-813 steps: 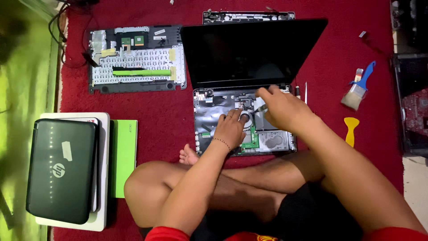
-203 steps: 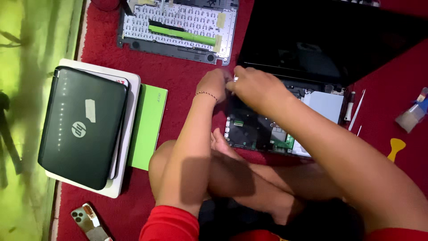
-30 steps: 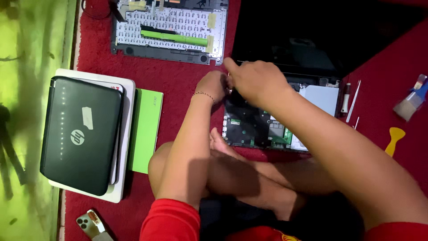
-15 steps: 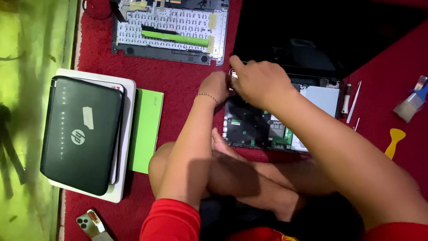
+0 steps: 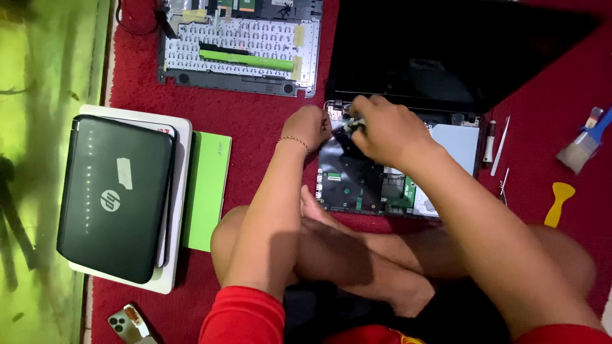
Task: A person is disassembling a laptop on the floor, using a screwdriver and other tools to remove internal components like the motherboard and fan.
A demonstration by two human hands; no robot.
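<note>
An opened laptop base with its circuit board bared lies on the red mat, its dark screen tilted back behind it. My left hand, fingers curled, rests at the base's far left corner by the hinge. My right hand is just beside it over the same corner, fingertips pinched on a small dark part that is mostly hidden. Whether the left hand grips anything cannot be seen.
A removed keyboard cover lies face down at the back. A stack of closed laptops and a green sheet sit left. A brush, yellow pry tool and thin tools lie right. A phone is near.
Over the last second both hands stayed at the hinge corner; my right hand's fingers shifted slightly on the small part. Much earlier, both worked lower on the board.
</note>
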